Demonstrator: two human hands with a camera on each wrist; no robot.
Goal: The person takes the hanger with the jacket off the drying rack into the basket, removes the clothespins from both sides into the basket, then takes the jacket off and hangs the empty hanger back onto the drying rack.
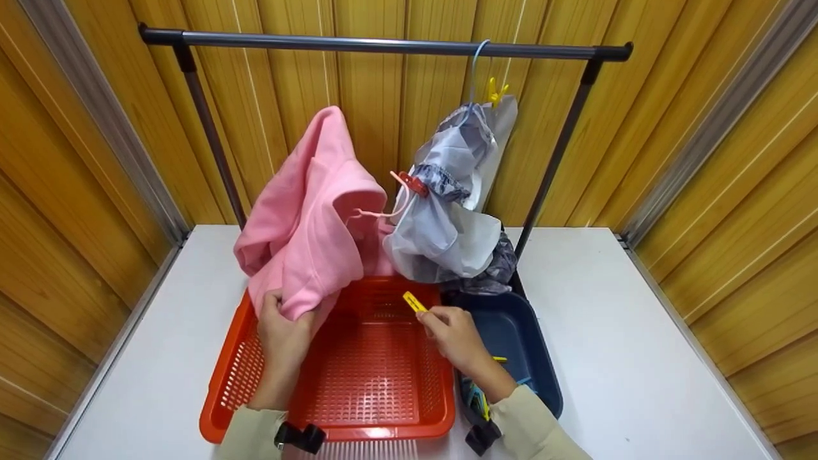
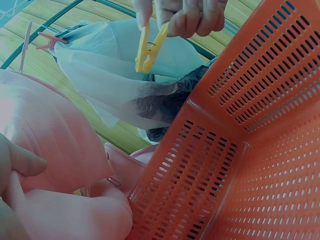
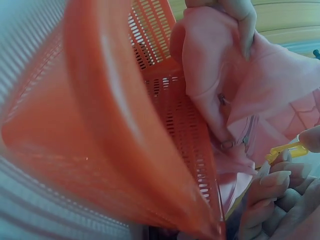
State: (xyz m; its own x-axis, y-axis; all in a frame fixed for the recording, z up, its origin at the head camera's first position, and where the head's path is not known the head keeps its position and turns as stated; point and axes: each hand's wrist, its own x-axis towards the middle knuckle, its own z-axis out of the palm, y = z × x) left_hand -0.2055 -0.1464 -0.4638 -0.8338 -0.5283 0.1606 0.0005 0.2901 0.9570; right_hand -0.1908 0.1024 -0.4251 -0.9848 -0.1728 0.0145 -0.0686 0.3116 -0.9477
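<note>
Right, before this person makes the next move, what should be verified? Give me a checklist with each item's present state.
1. Left hand gripping the pink garment: ok.
2. Right hand holding the yellow peg: ok.
3. Yellow peg clipped to the pink garment: not ok; it is held apart from it.
4. Pink hook over the rail: not ok; it is off the rail.
5. Blue hanger hooked over the rail: ok.
6. Full contents of the tray: cannot tell; the right forearm hides part.

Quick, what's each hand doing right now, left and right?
Left hand: closed, gripping the pink garment.
Right hand: closed, pinching a yellow clothespin.
</note>
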